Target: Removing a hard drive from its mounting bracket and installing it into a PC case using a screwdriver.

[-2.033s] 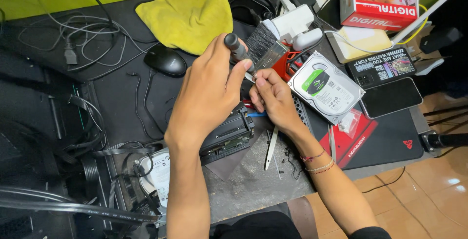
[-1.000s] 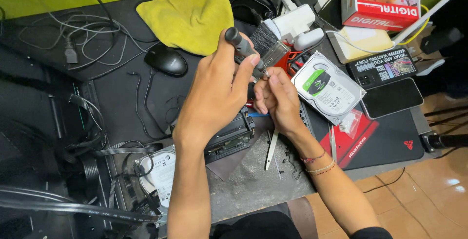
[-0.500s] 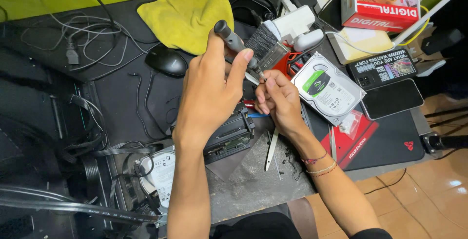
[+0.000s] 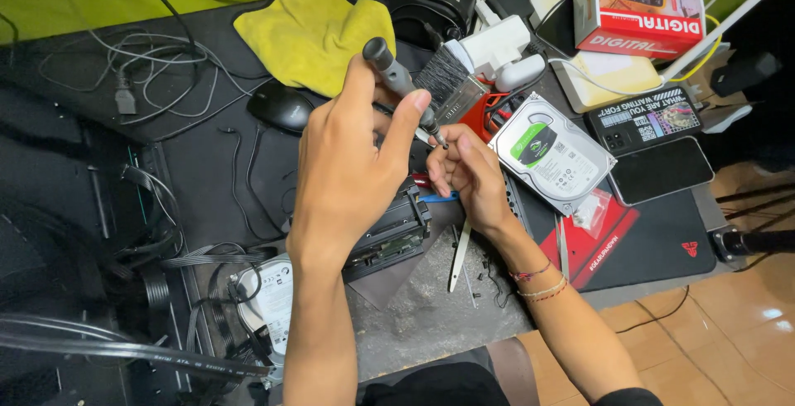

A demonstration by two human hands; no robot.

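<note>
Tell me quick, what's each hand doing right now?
Left hand: closed on the grey screwdriver.
Right hand: fingers pinched at the screwdriver's tip; what they hold cannot be told.

The screwdriver point(image 4: 402, 83) has been tilted over the two seconds: its dark handle end, once held close above the knuckles, is now raised and leaned toward the yellow cloth point(image 4: 310, 29) at the far edge of the bench, with more of the shaft exposed. The left hand point(image 4: 352, 161) has been rotated, its forefinger stretched along the shaft toward the tip. The right hand point(image 4: 468, 174) has been drawn slightly up to meet that tip.
</note>
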